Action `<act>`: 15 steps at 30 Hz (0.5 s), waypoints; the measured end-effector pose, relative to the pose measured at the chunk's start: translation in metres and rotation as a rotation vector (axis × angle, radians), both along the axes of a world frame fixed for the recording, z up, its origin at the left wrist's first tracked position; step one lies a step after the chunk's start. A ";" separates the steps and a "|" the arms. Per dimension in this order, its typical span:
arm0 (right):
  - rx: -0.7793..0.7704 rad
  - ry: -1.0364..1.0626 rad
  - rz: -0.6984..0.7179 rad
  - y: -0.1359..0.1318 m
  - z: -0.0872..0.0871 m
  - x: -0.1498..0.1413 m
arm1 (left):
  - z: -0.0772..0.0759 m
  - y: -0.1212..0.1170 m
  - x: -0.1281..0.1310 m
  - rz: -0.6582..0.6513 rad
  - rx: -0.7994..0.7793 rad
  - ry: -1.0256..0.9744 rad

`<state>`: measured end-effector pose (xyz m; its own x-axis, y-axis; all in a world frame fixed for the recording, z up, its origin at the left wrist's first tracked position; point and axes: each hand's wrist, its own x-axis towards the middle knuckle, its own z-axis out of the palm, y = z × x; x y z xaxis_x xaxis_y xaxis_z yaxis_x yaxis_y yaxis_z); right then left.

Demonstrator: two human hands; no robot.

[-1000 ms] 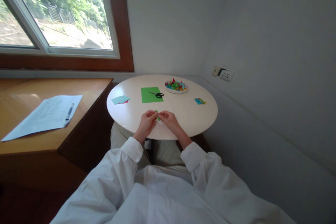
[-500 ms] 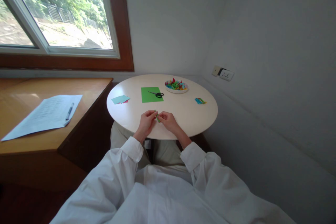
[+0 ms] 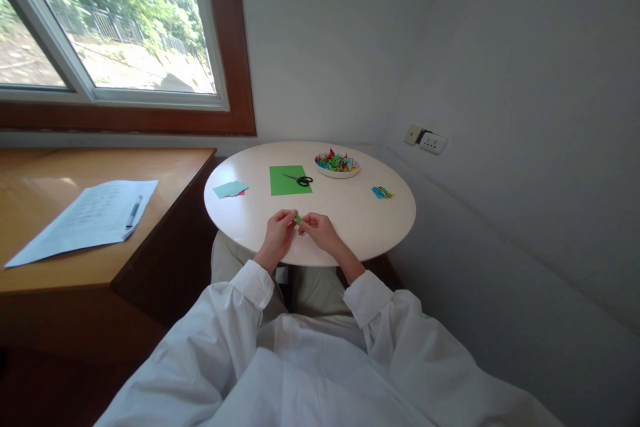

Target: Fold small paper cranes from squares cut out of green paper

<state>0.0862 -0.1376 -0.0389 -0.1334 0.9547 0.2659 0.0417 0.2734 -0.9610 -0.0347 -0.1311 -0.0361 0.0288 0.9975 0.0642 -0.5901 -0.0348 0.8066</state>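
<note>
Between my fingertips is a small piece of green paper, mostly covered by the fingers; its folds are too small to make out. My left hand pinches it from the left. From the right, my right hand grips it between thumb and fingers. Both hands are held close together over the near edge of the round white table. Beyond them lies a flat green sheet of paper, with black-handled scissors resting on its right part.
A white bowl of colourful folded paper pieces stands at the back. Several thin coloured strips lie at right, light blue and pink paper squares at left. A wooden desk holds a printed sheet and a pen.
The green paper piece has turned slightly between my fingers and more of its bright face shows. Both hands stay almost where they were.
</note>
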 end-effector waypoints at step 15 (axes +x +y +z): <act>-0.011 0.090 -0.062 0.001 0.003 0.004 | 0.007 -0.009 0.005 -0.051 0.043 0.151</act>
<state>0.0898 -0.1369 -0.0360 -0.0498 0.9634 0.2633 -0.0282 0.2621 -0.9646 -0.0300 -0.1403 -0.0286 0.0921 0.9909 0.0983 -0.4641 -0.0447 0.8847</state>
